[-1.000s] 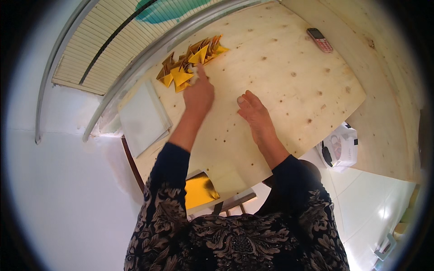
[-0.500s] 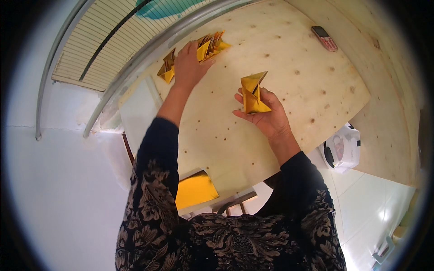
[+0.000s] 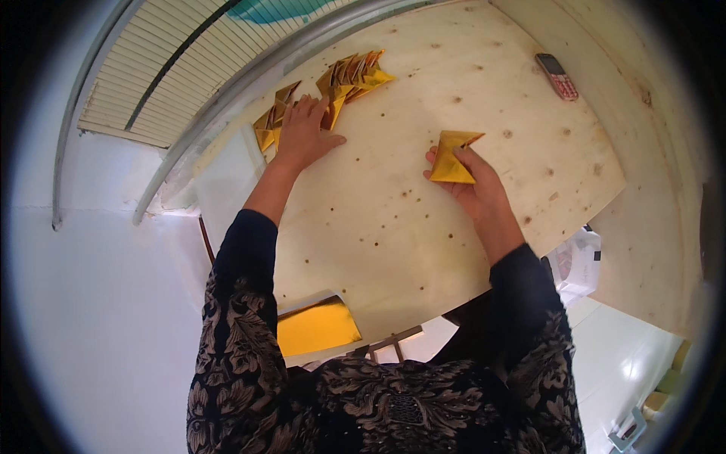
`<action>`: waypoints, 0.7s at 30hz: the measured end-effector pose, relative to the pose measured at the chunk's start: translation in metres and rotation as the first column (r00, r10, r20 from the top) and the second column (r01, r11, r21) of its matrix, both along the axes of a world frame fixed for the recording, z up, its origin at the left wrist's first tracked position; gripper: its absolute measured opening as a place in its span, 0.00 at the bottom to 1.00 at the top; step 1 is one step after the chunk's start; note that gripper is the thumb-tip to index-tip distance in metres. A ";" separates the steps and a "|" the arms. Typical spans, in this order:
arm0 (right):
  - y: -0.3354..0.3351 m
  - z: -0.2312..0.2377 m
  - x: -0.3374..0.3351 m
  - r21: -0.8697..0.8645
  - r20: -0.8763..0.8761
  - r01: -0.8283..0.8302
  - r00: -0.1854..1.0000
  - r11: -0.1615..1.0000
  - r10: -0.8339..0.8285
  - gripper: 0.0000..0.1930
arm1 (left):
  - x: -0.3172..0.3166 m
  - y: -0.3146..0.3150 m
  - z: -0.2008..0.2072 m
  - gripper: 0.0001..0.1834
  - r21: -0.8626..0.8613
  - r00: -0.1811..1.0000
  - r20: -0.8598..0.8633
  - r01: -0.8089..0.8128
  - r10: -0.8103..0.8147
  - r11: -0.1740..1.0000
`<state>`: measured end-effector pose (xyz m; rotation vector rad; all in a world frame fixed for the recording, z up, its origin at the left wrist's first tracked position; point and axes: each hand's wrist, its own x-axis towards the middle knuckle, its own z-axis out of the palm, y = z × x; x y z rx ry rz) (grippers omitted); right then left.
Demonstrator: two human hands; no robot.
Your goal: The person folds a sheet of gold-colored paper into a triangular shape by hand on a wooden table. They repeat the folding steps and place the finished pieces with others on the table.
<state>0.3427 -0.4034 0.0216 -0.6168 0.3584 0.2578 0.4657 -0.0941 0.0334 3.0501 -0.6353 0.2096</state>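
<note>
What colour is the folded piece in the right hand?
The piece in the right hand is shiny gold; the head view shows it best.

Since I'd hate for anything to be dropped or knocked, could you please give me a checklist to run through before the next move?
1. Right hand has the folded gold piece between thumb and fingers: ok.
2. Left hand has its thumb spread from its fingers: ok.
3. Left fingertips touching the cluster of folded gold pieces: cannot tell.
4. Gold sheet, near the table's close edge, away from both hands: ok.
5. Phone at the far right, away from both hands: ok.
</note>
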 end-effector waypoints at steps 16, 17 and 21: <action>-0.032 0.006 0.268 -0.993 -0.108 -0.069 0.876 -0.098 0.471 0.35 | -0.101 -0.018 -0.010 0.12 -0.673 0.993 -0.013 0.077 -0.116 0.735; -0.030 0.005 0.273 -0.992 -0.119 -0.088 0.881 -0.089 0.459 0.35 | -0.096 -0.030 -0.015 0.10 -0.694 0.989 0.002 0.109 -0.150 0.712; -0.018 0.000 0.278 -0.944 0.104 0.193 0.945 -0.269 0.311 0.31 | -0.082 -0.074 -0.031 0.04 -0.798 0.968 -0.029 0.129 -0.251 0.588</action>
